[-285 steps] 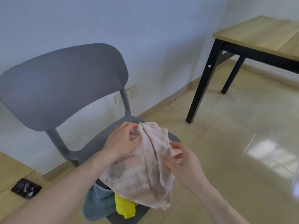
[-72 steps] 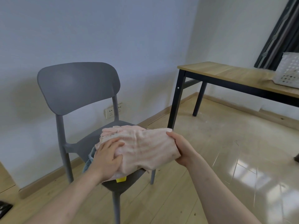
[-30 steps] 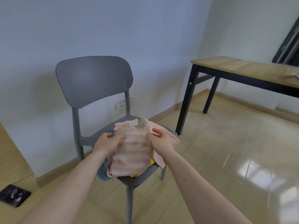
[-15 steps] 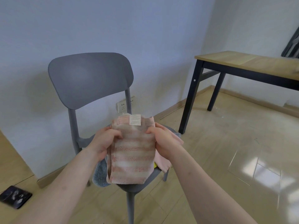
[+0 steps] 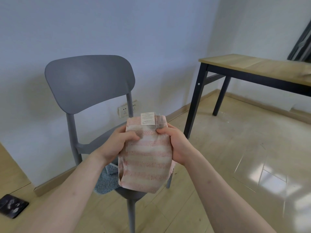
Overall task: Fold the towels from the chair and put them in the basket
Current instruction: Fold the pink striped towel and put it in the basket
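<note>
A: Where's the towel?
B: Centre of the frame, a folded pink striped towel (image 5: 146, 157), held upright in front of the chair (image 5: 90, 81), its label (image 5: 147, 118) at the top edge

A: And the grip?
B: Left hand (image 5: 116, 146) curls round its left side, right hand (image 5: 175, 145) round its right, thumbs pinching the front

A: Anything else on the chair?
B: A blue towel (image 5: 105, 180) hangs off the seat, lower left of the pink one

A: The surroundings?
B: A table (image 5: 252, 66) at upper right, a socket (image 5: 124, 110) on the wall behind the chair
</note>
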`<action>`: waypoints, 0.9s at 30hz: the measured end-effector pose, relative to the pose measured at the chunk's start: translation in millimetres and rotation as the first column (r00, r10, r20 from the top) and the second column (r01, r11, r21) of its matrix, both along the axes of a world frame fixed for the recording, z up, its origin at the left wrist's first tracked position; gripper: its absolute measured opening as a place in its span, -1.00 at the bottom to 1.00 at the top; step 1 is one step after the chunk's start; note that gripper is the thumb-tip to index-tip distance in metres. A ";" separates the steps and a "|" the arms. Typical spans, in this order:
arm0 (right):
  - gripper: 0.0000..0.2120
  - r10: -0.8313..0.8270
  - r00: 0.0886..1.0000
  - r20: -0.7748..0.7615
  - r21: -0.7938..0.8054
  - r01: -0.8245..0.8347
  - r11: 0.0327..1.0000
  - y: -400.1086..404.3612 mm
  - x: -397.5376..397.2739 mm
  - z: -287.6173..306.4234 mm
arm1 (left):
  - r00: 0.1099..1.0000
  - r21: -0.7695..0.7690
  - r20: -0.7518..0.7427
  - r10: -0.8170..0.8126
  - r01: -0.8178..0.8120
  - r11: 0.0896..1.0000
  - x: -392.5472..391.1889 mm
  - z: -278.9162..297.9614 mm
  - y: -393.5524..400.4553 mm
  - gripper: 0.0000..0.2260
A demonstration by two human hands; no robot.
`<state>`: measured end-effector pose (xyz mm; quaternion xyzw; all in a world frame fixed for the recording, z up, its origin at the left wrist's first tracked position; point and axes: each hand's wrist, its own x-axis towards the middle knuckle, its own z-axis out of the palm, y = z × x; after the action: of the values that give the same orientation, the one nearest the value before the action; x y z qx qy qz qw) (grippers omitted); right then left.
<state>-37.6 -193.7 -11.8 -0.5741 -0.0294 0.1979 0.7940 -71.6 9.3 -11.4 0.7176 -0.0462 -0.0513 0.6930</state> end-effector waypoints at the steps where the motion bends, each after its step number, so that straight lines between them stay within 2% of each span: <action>1: -0.68 0.017 1.000 0.006 0.005 -0.017 1.000 -0.9 -0.8 2.2 | 1.000 0.006 -0.003 -0.022 0.022 1.000 0.0 0.4 -0.8 -0.57; 5: -0.67 0.023 0.999 0.024 0.007 -0.023 1.000 -5.4 -0.2 7.6 | 0.998 0.002 -0.047 -0.048 0.048 0.999 5.4 -4.2 -2.9 -0.70; 8: -0.66 -0.050 0.998 0.043 0.007 0.049 0.999 -10.5 5.1 6.7 | 0.997 -0.019 -0.064 -0.037 0.036 0.999 7.5 -3.9 -4.8 -0.67; 11: -0.68 -0.119 0.990 0.079 -0.016 0.121 0.993 -13.1 11.0 3.0 | 0.996 0.058 -0.026 0.085 -0.084 0.995 12.9 -3.0 -6.6 -0.79; 14: -0.70 -0.165 0.977 0.135 -0.083 0.177 0.981 -9.5 16.6 -3.6 | 0.983 0.173 0.037 0.181 -0.184 0.968 19.8 -5.5 -7.2 -0.58; 16: -0.71 -0.177 0.963 0.203 -0.163 0.212 0.964 -6.3 20.3 -8.5 | 0.971 0.196 0.051 0.232 -0.238 0.951 22.6 -6.8 -7.5 -0.57; 19: -0.72 -0.182 0.938 0.295 -0.312 0.275 0.909 -3.0 23.9 -13.0 | 0.960 0.195 0.038 0.276 -0.278 0.941 27.9 -10.8 -7.2 -0.71; 22: -0.82 -0.175 0.913 0.368 -0.399 0.325 0.857 -3.7 27.3 -21.1 | 0.943 0.242 0.063 0.327 -0.332 0.912 31.7 -14.6 -6.9 -0.92; 27: -0.95 -0.196 0.846 0.497 -0.462 0.448 0.765 -4.1 34.9 -33.8 | 0.915 0.273 0.208 0.345 -0.393 0.878 32.8 -17.0 -7.9 -0.68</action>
<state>-2.8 -197.8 -45.6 -0.8062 -0.0384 -0.0736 0.5858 -38.8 1.5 -28.3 0.8143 0.0472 0.1304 0.5637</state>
